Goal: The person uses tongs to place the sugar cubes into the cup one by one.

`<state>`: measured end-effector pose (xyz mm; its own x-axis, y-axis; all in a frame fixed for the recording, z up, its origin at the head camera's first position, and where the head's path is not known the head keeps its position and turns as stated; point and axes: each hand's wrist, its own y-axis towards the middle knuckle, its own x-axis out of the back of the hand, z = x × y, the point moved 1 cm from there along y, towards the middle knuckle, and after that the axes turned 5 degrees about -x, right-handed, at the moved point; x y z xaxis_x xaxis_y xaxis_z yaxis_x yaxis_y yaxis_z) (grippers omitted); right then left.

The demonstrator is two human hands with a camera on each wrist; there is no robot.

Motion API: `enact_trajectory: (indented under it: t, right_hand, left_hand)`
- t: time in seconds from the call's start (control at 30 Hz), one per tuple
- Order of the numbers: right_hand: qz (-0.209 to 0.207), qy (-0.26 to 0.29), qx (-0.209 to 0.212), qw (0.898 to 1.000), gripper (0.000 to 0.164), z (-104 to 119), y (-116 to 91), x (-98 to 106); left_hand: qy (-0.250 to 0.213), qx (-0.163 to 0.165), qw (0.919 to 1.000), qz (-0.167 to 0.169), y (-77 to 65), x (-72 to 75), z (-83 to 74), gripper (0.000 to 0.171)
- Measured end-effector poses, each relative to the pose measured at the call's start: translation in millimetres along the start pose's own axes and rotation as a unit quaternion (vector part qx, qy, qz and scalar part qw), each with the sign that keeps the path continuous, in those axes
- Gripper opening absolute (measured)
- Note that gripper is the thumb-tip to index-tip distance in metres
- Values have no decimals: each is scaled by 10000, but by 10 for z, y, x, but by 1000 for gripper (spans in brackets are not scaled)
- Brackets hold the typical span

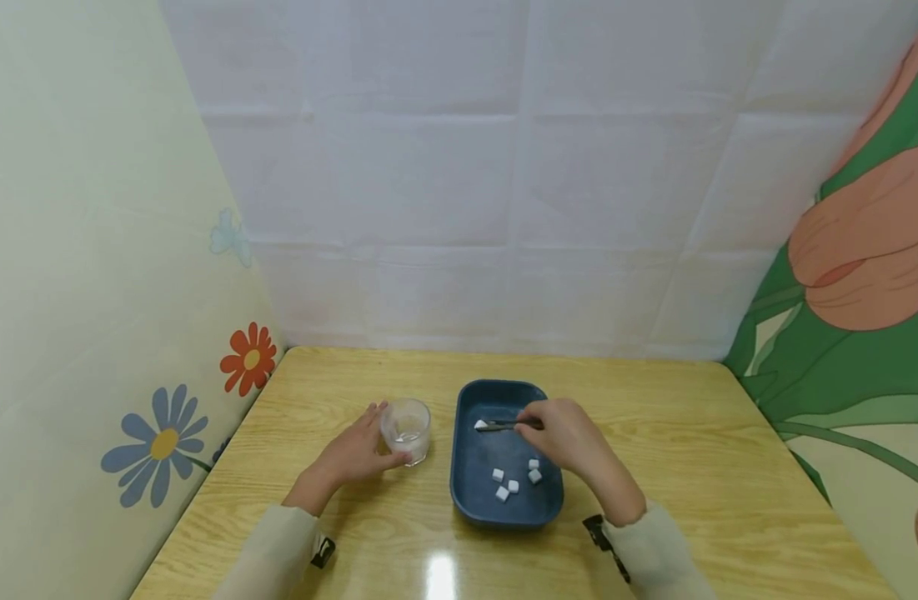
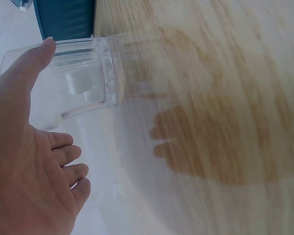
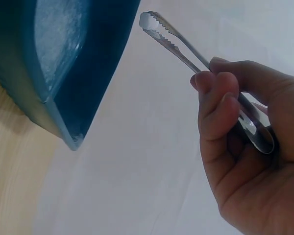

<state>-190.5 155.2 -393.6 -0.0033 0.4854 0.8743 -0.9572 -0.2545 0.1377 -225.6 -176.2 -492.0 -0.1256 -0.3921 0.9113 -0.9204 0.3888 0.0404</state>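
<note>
Thumb and fingers of my left hand [image 1: 356, 450] lie about a clear glass [image 1: 408, 429] standing on the table; the thumb [image 2: 32, 63] lies across its side. Inside the glass is at least one white cube [image 2: 79, 81]. My right hand [image 1: 571, 437] grips small metal tongs [image 3: 186, 54] with toothed tips. Between those tips sits a white cube [image 3: 148, 20], held above the far left part of a dark blue tray [image 1: 469, 500]. Several more white cubes [image 1: 513, 486] lie in the tray's near half.
The glass stands just left of the tray on a wood-grain table [image 1: 654, 417]. A white cloth backdrop [image 1: 459, 208] rises behind the far edge. Patterned panels flank it, with flowers [image 1: 163, 444] on the left one. Both wrists carry dark straps.
</note>
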Motion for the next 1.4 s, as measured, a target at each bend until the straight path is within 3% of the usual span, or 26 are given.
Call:
enact_trajectory:
  t: [0.43, 0.7, 1.4]
  right_hand:
    - [-34, -10, 79, 10000, 9, 135, 77, 40]
    - [61, 73, -103, 9999, 13, 196, 90, 56]
    - [30, 143, 310, 9994, 13, 345, 160, 36]
  left_hand:
    - [35, -7, 10000, -8, 3, -6, 9, 107]
    - [-13, 44, 10000, 18, 0, -15, 7, 108]
    - [0, 48, 10000, -12, 1, -13, 7, 107]
